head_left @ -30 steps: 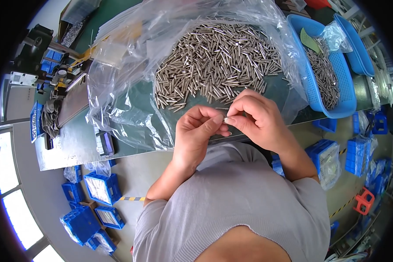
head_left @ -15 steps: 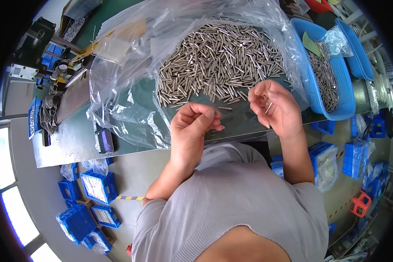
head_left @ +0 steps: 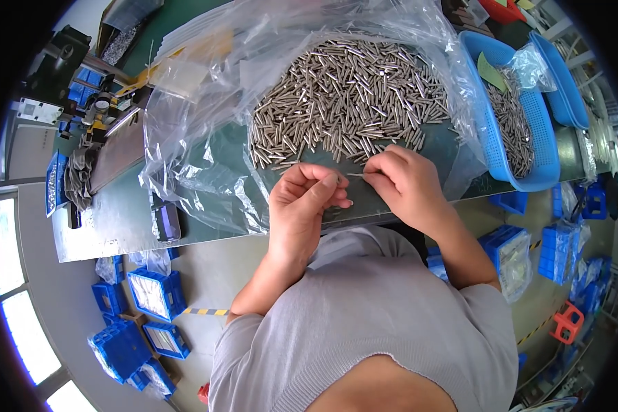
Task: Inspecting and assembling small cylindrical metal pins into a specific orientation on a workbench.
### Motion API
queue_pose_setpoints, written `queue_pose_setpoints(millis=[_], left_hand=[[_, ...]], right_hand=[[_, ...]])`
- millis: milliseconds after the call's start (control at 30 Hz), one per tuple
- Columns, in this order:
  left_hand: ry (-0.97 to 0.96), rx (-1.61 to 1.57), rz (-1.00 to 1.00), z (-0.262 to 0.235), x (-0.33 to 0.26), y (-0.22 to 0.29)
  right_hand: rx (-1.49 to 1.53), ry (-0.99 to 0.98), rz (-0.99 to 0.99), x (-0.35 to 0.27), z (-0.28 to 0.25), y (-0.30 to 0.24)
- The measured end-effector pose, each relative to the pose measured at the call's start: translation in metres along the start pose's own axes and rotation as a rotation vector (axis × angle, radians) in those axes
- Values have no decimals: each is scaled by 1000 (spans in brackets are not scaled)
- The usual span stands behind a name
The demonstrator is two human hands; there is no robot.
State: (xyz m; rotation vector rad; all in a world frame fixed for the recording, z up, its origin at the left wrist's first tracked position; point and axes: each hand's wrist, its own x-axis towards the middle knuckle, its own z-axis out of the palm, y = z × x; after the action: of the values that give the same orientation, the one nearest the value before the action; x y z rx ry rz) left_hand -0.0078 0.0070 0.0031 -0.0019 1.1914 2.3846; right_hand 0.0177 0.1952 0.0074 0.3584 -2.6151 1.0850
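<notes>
A broad heap of small metal pins (head_left: 350,89), slim and pointed, is spread over clear plastic sheeting (head_left: 206,154) on the dark green tabletop. Just in front of the heap's near edge, my left hand (head_left: 302,196) is closed in a pinch, thumb against forefinger. Whatever it holds is too small and hidden to name. Facing it from the right, my right hand (head_left: 408,185) has thumb and fingertips together on one metal pin (head_left: 356,175). The pin's free end points left, toward my left fingertips, with a small gap between.
Right of the heap stands a blue plastic basket (head_left: 546,144) with more pins and a green leaf-shaped piece in it. A second blue basket (head_left: 563,82) sits beyond. A dark phone-like object (head_left: 166,221) lies near the table's front edge. Blue crates (head_left: 156,292) stand on the floor.
My right hand, half open with a pin in its fingers at the right, has swung left and closed on a pin near my left hand. The left hand has stayed put.
</notes>
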Motion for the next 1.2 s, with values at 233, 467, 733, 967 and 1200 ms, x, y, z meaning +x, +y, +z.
queue_pose_setpoints(millis=[233, 467, 733, 967, 1200], left_hand=[[-22, 26, -48, 7, -3, -1], [-57, 69, -83, 11, -4, -1], [-72, 66, -95, 18, 0, -4], [-36, 86, -48, 18, -4, -4], [-47, 49, -18, 10, 2, -2]], right_hand=[[427, -37, 178, 0, -21, -17], [324, 7, 74, 1, -21, -18], [403, 12, 28, 0, -13, -14], [355, 102, 87, -8, -38, -17], [-561, 656, 324, -18, -145, 28]])
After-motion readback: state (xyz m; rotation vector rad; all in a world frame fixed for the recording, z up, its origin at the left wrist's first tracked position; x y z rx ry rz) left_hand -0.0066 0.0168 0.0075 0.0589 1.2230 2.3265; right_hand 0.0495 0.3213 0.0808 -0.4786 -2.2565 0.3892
